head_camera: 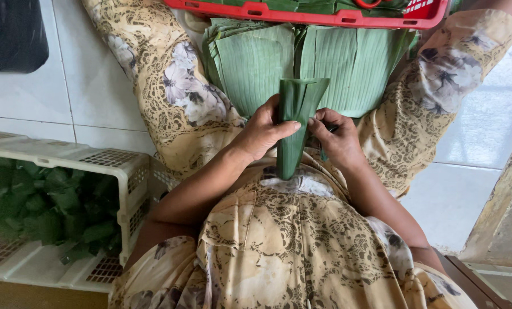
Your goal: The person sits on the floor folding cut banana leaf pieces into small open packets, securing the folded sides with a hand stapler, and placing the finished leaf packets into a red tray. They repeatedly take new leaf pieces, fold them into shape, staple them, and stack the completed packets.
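Both hands clamped on leaf cone [293, 123]: left hand [262, 133] wraps it, right hand [337, 140] pinches edge; cone looks rolled, unfilled; leaf stack [359, 63] in lap untouched.

A red plastic basket [302, 14] sits at the far edge of the lap, its rim crossing the top of the view, with green leaf pieces inside it. Off to the left stands a white slotted crate [115, 166], packed with dark green folded leaf parcels [44, 206]; a second white tray [32, 266] lies under and in front of it. The floor is pale tile [90, 86] with thin grout lines. A black plastic bag [10, 31] lies crumpled in the upper left corner. To the right, a worn, stained wall edge [505, 212] rises beside the tiles, and a dark wooden corner [468, 280] shows at the bottom right.
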Demonstrator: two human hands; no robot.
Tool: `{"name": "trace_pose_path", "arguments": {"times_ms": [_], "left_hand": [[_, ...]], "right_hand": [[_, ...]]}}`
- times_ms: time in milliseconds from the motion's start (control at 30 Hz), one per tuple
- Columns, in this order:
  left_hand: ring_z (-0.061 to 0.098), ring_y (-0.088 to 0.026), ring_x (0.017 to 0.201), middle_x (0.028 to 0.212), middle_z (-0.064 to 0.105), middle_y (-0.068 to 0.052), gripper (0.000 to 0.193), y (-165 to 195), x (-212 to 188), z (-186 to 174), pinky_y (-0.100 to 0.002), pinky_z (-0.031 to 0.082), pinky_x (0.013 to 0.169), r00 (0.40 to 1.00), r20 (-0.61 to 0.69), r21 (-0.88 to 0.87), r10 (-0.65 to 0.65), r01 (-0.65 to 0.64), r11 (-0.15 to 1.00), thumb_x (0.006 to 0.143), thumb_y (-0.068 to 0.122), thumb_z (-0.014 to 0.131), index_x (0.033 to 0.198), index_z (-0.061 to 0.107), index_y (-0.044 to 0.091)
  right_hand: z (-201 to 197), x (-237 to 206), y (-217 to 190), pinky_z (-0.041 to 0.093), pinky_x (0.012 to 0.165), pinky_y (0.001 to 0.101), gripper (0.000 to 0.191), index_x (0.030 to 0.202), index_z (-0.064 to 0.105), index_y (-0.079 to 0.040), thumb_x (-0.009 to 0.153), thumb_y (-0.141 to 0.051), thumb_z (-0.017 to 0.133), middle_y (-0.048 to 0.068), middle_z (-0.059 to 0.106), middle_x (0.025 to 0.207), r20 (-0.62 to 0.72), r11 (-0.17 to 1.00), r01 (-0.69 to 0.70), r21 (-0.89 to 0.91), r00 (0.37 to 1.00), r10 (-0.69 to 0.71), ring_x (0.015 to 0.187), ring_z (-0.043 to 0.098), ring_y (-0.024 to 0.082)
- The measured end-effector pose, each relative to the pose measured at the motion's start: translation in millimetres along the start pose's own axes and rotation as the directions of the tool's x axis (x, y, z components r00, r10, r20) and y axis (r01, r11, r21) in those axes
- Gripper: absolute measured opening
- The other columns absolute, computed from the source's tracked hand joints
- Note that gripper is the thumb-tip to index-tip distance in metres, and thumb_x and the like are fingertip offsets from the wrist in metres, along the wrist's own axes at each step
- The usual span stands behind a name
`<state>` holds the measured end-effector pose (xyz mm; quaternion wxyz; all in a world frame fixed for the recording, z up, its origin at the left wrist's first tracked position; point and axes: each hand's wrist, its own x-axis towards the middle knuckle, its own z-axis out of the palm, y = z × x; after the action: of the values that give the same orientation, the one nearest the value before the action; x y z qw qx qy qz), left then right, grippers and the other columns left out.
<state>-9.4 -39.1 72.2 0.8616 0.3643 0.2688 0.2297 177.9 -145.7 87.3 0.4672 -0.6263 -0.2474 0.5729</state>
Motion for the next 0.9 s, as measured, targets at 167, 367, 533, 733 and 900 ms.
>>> {"name": "trace_pose_path", "arguments": {"times_ms": [167,367,533,733,900], "left_hand": [[0.063,-0.015,0.109,0.119,0.063,-0.007,0.052,18.1,-5.4,7.4,-0.034,0.055,0.100,0.995,0.095,-0.105,-0.010,0.020,0.994,0.092,0.005,0.071,0.139,0.048,0.001],[0.067,-0.016,0.106,0.116,0.068,-0.009,0.042,38.6,-9.0,8.8,-0.035,0.057,0.097,0.991,0.067,-0.019,0.114,-0.113,0.993,0.096,0.007,0.071,0.130,0.047,0.003],[0.061,-0.012,0.100,0.112,0.062,-0.004,0.044,23.4,-8.0,16.4,-0.031,0.055,0.090,0.980,-0.021,0.296,0.197,-0.182,0.938,0.093,0.007,0.076,0.128,0.051,0.001],[0.062,-0.010,0.094,0.105,0.064,-0.002,0.048,7.7,-3.6,6.4,-0.028,0.056,0.085,0.989,0.002,0.448,0.147,-0.133,0.884,0.087,0.010,0.080,0.126,0.053,0.001],[0.058,-0.007,0.083,0.093,0.062,0.001,0.030,2.5,28.0,-19.5,-0.025,0.052,0.074,0.999,-0.011,0.289,0.047,-0.042,0.957,0.096,0.008,0.076,0.120,0.059,-0.001]], "right_hand": [[8.0,-0.4,-4.7,0.056,0.070,0.0287,0.012,0.108,0.069,-0.001,0.098,-0.008,0.071,0.008,0.072,0.090,-0.045,0.775,0.176,-0.606,0.966,-0.255,0.077,0.068,0.014],[17.4,0.3,-26.0,0.055,0.069,0.0463,0.020,0.110,0.078,-0.011,0.093,-0.022,0.077,0.017,0.074,0.106,0.092,0.202,0.094,-0.975,0.996,-0.024,0.078,0.070,0.033],[6.2,-1.3,-29.4,0.059,0.090,0.0302,0.037,0.129,0.066,-0.004,0.098,-0.022,0.073,0.006,0.072,0.115,-0.017,0.938,0.106,-0.330,0.993,-0.118,0.099,0.071,0.013],[5.9,16.7,-25.6,0.049,0.098,0.0262,0.039,0.125,0.060,-0.002,0.094,-0.014,0.081,0.001,0.066,0.112,0.080,0.989,0.145,0.031,0.986,-0.147,0.105,0.059,0.010],[8.1,30.2,-15.5,0.053,0.090,0.0243,0.030,0.116,0.060,-0.006,0.094,-0.015,0.078,-0.002,0.067,0.105,0.143,0.991,0.070,0.113,0.986,-0.086,0.097,0.061,0.007]]}}
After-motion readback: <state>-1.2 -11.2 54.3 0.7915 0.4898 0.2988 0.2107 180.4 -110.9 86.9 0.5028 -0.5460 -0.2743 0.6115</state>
